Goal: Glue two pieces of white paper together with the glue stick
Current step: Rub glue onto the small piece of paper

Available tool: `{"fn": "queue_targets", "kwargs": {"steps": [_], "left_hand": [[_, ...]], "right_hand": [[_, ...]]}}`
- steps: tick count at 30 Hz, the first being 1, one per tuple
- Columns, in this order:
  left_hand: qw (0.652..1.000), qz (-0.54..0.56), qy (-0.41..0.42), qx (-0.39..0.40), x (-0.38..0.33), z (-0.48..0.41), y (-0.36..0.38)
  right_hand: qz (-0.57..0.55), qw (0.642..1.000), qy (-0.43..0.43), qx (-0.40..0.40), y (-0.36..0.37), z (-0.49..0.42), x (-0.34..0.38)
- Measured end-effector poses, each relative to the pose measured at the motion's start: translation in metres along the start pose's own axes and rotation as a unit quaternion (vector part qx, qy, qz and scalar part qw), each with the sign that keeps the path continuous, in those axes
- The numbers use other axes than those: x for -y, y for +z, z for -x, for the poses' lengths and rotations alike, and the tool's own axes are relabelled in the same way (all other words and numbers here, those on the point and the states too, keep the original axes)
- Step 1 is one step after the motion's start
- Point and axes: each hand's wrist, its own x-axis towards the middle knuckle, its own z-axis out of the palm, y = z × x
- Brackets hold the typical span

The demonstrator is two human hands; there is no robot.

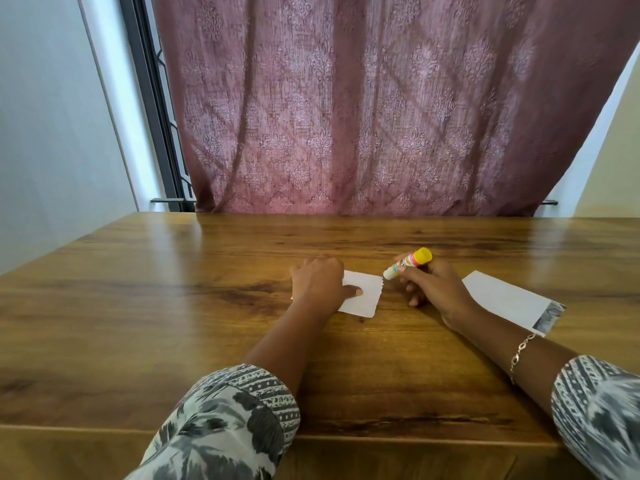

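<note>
Now the left hand (317,284) presses flat on one paper (369,297), while the right hand (436,289) grips the glue stick (412,262).

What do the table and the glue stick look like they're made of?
The table looks like wood or wood-look laminate, glossy: grain streaks and light reflections show. The glue stick is probably smooth plastic, with a yellow end and a printed label.

A glossy wooden table (138,289) with dark grain fills the foreground. Behind it hangs a dusty pink patterned curtain (381,116), daylight glowing through it. A dark window frame (152,98) shows at its left edge, beside a pale wall (45,116).
</note>
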Motion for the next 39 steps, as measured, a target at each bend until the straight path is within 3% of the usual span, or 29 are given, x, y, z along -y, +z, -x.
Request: {"fn": "queue_targets", "kwargs": {"steps": [18, 39], "left_hand": [[0.999, 0.002, 0.015, 0.028, -0.005, 0.007, -0.006], [0.999, -0.012, 0.007, 0.037, -0.008, 0.008, -0.006]], "right_hand": [[0.127, 0.990, -0.064, 0.019, 0.008, -0.015, 0.003], [0.148, 0.987, -0.060, 0.024, 0.008, -0.018, 0.000]]}}
